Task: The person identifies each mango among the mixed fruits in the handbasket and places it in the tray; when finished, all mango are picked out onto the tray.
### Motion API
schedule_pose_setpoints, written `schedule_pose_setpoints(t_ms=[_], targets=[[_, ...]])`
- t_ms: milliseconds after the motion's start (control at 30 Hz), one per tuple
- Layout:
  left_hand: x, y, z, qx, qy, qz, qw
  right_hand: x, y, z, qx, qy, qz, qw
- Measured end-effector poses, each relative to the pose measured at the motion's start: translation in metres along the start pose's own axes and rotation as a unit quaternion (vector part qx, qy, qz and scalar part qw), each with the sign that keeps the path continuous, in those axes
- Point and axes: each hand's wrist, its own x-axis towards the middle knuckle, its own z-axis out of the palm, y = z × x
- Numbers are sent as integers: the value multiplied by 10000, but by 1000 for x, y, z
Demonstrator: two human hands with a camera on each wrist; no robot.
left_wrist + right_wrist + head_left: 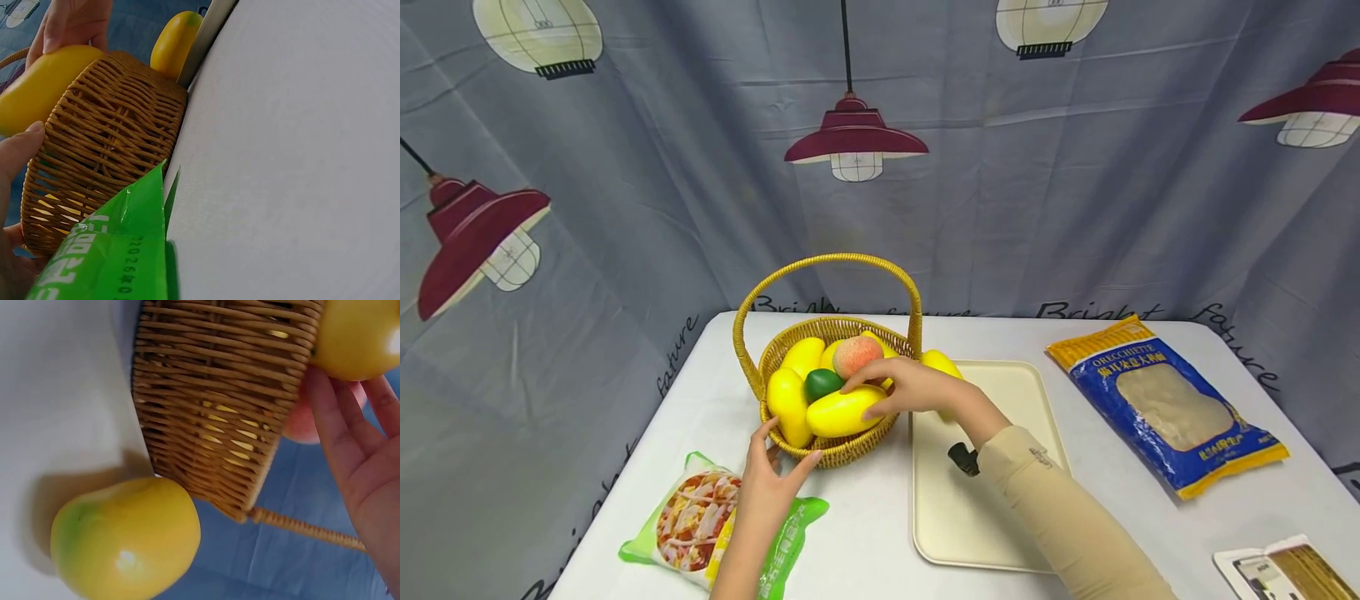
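Note:
A woven basket (857, 451) with a tall arched handle holds several yellow mangoes, a peach (856, 355) and a dark green fruit (823, 385). My left hand (765, 490) holds the basket's near left side, its thumb over the rim in the left wrist view. With my right hand (919, 385) I grip the front mango (837, 413) at its right end, thumb near me and fingers over the top. That mango lies at the basket's front rim. Another mango (128, 540) rests outside the basket, on the tray's far left part, partly hidden by my right hand in the head view.
A cream tray (973, 525) lies right of the basket under my right forearm. A green food bag (696, 521) is beneath my left forearm. At the right are a blue pasta bag (1172, 408) and a small printed item (1288, 575). A grey curtain (985, 208) hangs behind the table.

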Motion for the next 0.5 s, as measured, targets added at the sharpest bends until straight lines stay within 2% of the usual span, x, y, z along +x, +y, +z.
schedule_pose_setpoints(t_ms=[233, 500], targets=[[0, 0, 1, -17, 46, 11, 10000, -24, -3, -10, 255, 540, 76, 9982], [-1, 0, 1, -16, 31, 47, 10000, -71, 2, -25, 620, 1376, 193, 9884]])
